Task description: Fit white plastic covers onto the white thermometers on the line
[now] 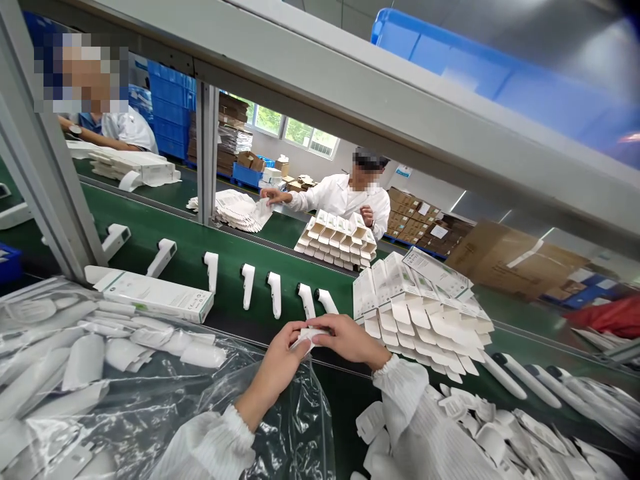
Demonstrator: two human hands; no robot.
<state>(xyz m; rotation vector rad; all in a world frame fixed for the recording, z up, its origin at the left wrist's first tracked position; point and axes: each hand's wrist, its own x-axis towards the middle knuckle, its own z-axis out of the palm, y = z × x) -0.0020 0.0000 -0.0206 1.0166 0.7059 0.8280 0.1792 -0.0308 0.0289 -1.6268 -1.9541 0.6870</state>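
My left hand (284, 363) and my right hand (347, 337) meet in front of me, fingers closed on a small white piece (307, 335). Fingers cover much of it, so its exact kind is hidden. Just beyond, on the green conveyor belt (187, 310), lie several white handheld devices (274, 293) with dark ends, shaped like infrared thermometers. Under my left forearm spreads a clear plastic bag (220, 393) with many white plastic parts (85, 360). Loose white plastic covers (500, 427) are heaped beside my right sleeve.
Stacked open white cartons (420, 313) stand right of my hands; a closed carton (155, 293) lies left. A metal frame (400, 93) crosses overhead. Across the belt, one co-worker (345, 193) handles flat cartons (240, 210), and another person (125, 127) sits at far left.
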